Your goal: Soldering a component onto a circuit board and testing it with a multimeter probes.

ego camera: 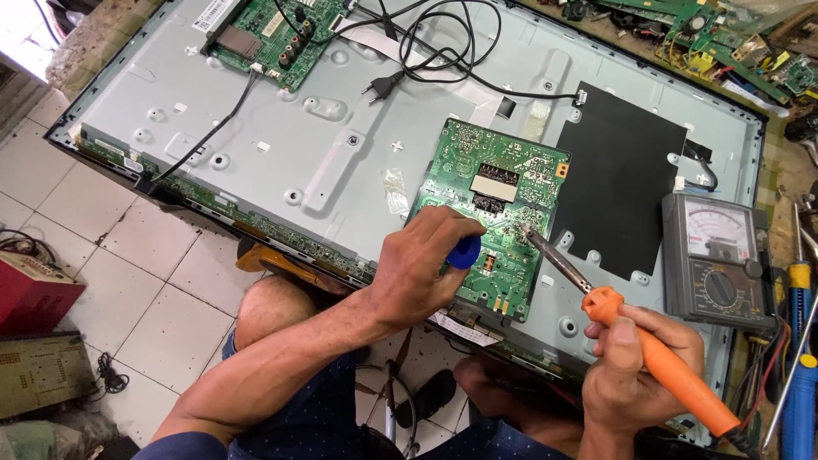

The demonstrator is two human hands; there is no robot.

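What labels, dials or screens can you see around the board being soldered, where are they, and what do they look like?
Analog multimeter: right of the green circuit board, grey box, pale needle-scale window above a black round dial.
White sticker: top edge, beside the upper circuit board, narrow rectangle with dark print.
White label strip: below the green board's near edge, slim, white.

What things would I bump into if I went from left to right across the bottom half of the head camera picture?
Red box → bare knee → left hand holding a blue-handled tool → green circuit board → orange soldering iron in the right hand → grey meter with a dial → blue screwdriver handle.
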